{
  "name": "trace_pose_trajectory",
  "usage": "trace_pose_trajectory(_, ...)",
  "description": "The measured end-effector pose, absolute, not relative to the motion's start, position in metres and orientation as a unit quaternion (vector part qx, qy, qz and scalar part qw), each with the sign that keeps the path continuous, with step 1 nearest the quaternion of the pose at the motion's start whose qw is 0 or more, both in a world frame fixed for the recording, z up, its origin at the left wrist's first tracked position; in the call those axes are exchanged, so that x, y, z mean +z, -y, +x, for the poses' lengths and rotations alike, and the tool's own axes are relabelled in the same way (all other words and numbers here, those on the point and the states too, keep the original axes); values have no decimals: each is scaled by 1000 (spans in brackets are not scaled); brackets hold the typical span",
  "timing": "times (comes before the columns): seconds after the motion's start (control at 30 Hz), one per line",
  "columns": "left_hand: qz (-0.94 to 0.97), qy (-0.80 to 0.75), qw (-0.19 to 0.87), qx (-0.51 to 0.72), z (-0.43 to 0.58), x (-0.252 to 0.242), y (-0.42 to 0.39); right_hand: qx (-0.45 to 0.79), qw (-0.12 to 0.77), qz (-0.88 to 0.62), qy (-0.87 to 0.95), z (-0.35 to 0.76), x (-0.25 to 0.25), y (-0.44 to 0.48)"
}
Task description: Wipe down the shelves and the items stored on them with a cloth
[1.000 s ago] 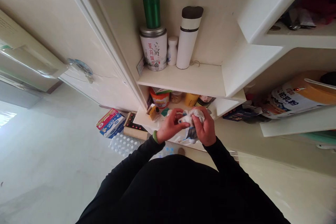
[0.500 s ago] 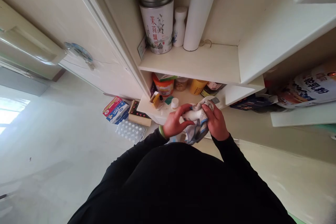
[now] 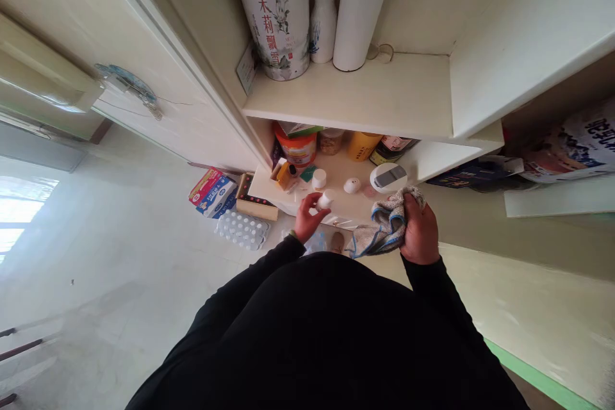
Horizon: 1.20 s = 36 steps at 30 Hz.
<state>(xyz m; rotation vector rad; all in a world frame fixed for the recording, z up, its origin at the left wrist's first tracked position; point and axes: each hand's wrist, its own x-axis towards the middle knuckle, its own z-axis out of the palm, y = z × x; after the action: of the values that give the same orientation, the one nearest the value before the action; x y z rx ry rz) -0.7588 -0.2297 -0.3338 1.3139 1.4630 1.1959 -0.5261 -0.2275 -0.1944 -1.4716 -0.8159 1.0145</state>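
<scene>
My left hand (image 3: 309,216) grips a small white bottle (image 3: 326,199) between thumb and fingers, over the front edge of the lower shelf (image 3: 336,208). Just behind it stands another white bottle (image 3: 319,179). In my right hand (image 3: 419,228) is a bunched grey cleaning cloth (image 3: 391,221) with blue edging, its loose end hanging to the left. A white round-topped container (image 3: 352,186) and a white round lid (image 3: 379,180) with a grey flat piece on it sit on the shelf between and beyond my hands.
An orange tub (image 3: 296,148), a yellow container (image 3: 362,145) and a dark jar (image 3: 391,148) line the shelf's back. Above stand a tea tin (image 3: 276,19), a white vase-shaped bottle (image 3: 325,19) and a white tube (image 3: 361,13). Boxes (image 3: 213,192) and a blister-like pack (image 3: 243,229) lie at left.
My hands have moved apart. The white bottle has come out of the cloth and gone left in my left hand, while my right hand has drawn the cloth to the right.
</scene>
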Motion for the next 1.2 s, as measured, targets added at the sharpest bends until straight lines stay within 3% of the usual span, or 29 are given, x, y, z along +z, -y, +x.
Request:
trace_pose_trajectory(0.5, 574, -615, 373, 391, -703, -377, 169, 424, 562, -639, 310, -515, -201, 243)
trace_pose_trajectory(0.83, 623, -565, 307, 446, -738, -355, 231, 457, 583, -599, 304, -512, -205, 241)
trace_pose_trajectory(0.97, 625, -539, 229, 515, -757, -306, 235, 455, 594, -580, 322, -513, -198, 237)
trace_pose_trajectory(1.2, 663, -445, 84, 597, -760, -139, 142, 437, 587, -565, 380, -512, -191, 234)
